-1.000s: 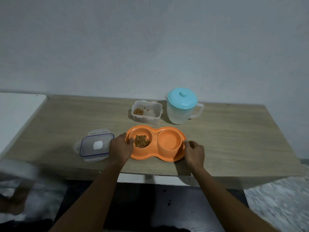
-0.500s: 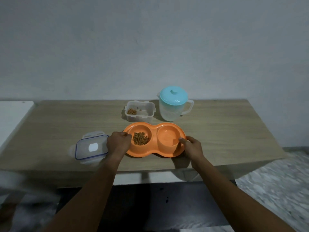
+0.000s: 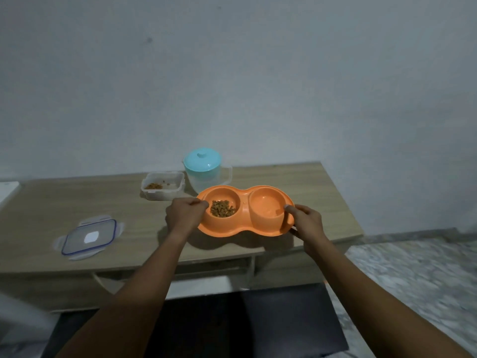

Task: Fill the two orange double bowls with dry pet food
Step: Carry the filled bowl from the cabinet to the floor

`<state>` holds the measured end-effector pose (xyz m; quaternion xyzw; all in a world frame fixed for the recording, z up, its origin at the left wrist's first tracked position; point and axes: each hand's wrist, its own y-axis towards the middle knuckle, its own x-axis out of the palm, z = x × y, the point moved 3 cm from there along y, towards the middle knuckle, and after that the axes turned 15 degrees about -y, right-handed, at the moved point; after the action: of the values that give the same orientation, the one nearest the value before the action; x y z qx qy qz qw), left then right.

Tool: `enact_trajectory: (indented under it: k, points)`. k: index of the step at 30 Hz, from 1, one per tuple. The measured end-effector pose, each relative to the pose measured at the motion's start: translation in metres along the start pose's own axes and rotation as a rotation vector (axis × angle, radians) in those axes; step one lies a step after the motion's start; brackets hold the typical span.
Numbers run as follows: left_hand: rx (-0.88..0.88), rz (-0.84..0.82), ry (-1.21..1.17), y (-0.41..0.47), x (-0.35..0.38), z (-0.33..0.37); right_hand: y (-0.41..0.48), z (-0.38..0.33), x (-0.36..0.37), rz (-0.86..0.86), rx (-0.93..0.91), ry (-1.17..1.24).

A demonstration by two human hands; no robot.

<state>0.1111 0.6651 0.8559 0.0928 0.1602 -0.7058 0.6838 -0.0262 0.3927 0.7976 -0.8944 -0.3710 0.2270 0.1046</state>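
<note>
Over the table (image 3: 77, 200), hands (image 3: 184, 218) (image 3: 307, 223) grip the orange bowl (image 3: 244, 202).

The double bowl (image 3: 244, 202) is above the desk's (image 3: 64, 200) front right, kibble (image 3: 222, 208) in its left compartment; container (image 3: 163, 188) and jug (image 3: 204, 169) stand just behind, lid (image 3: 89, 236) well left

The orange plastic double bowl (image 3: 244, 202), before flat on the wooden table (image 3: 77, 202), is now lifted above it between the left hand (image 3: 184, 215) and the right hand (image 3: 307, 220), and is further right.
</note>
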Motion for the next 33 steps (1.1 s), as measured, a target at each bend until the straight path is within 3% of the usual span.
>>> enact_trajectory:
  k: [13,27,33]
  points:
    - [-0.03,-0.111,-0.124,-0.137,0.197,0.075,0.034,0.023,-0.261,0.104,-0.031,-0.017]
    - [0.008,-0.336,-0.117,-0.149,0.367,0.133,0.094,0.058,-0.405,0.3,0.081,0.045]
    - [0.014,-0.396,-0.101,-0.153,0.433,0.146,0.125,0.077,-0.448,0.304,0.114,0.079]
